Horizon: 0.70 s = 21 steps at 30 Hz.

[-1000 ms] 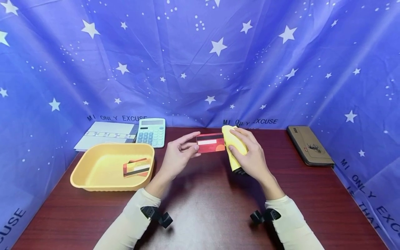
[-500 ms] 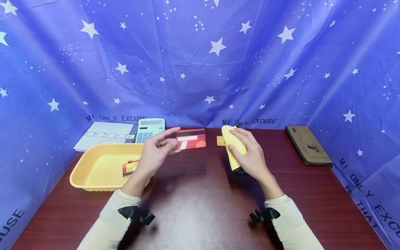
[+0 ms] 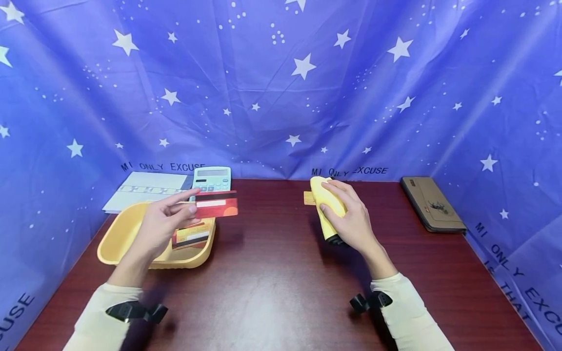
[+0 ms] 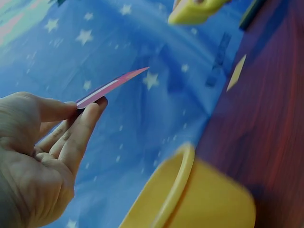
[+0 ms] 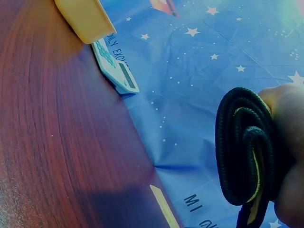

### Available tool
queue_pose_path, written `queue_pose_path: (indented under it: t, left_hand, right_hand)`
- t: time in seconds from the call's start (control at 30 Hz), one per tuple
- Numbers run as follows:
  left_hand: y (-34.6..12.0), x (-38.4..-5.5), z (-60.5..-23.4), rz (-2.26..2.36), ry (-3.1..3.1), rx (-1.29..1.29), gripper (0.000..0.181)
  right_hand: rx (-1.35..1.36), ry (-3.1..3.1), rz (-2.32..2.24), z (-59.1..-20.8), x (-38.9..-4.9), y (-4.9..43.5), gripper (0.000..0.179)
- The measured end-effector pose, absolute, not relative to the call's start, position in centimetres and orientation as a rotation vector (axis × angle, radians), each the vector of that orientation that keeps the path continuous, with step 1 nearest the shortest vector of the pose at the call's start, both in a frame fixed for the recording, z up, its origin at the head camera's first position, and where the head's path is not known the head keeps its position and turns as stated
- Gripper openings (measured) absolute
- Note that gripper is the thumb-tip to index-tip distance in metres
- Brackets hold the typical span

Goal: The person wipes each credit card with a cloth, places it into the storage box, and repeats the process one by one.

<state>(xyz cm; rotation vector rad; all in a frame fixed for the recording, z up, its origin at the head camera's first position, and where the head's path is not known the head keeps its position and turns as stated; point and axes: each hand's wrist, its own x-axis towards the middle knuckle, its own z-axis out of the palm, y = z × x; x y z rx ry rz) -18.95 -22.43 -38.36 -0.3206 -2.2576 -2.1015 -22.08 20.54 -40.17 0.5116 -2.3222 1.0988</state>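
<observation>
My left hand (image 3: 160,224) pinches a red bank card (image 3: 216,204) at its left end, thumb against fingers. The card shows a black stripe and a white strip, and overlaps the right side of the yellow basin (image 3: 103,251) in the head view. In the left wrist view the red card (image 4: 114,88) appears nearly edge-on. My right hand (image 3: 353,217) grips a rolled yellow cloth (image 3: 327,207). From the right wrist, the dark layered end of the cloth (image 5: 242,147) is visible. A yellow card (image 3: 309,198) lies on the table, partly hidden behind the cloth.
Red and yellow cards (image 3: 192,235) lie inside the basin. Behind it are a pale blue calculator (image 3: 212,176) and a white folder (image 3: 147,187). A brown zip wallet (image 3: 434,204) sits at the far right. A starry blue curtain (image 3: 263,97) surrounds the table.
My left hand has carried the red card leftward, away from the cloth to above the basin, and the yellow card came into sight. The right hand and cloth have stayed nearly still.
</observation>
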Motion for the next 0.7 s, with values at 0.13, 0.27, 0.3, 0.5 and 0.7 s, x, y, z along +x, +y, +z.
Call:
queue_pose_path:
  t: [0.13,0.27,0.3,0.5,0.7]
  left_hand:
    - [-25.0,-18.4,-38.8,-2.126,-2.241,-0.262,0.054]
    - [-26.8,-18.0,-39.4,-2.123,-2.222,-0.239,0.052]
    - [-27.2,-17.9,-39.5,-2.119,-2.221,-0.234,0.052]
    - [-28.9,-17.8,-40.3,-2.120,-2.232,-0.163,0.051]
    - [-29.8,-18.3,-41.0,-2.025,-2.361,-0.095,0.054]
  right_hand:
    - [0.513,-2.323,1.093,-40.2,-22.2,20.5,0.053]
    - [0.512,-2.323,1.090,-40.2,-22.3,20.5,0.053]
    - [0.511,-2.325,1.089,-40.1,-22.2,20.5,0.053]
    - [0.507,-2.329,1.092,-40.1,-22.2,20.6,0.053]
    - [0.505,-2.328,1.096,-40.3,-22.1,20.5,0.052]
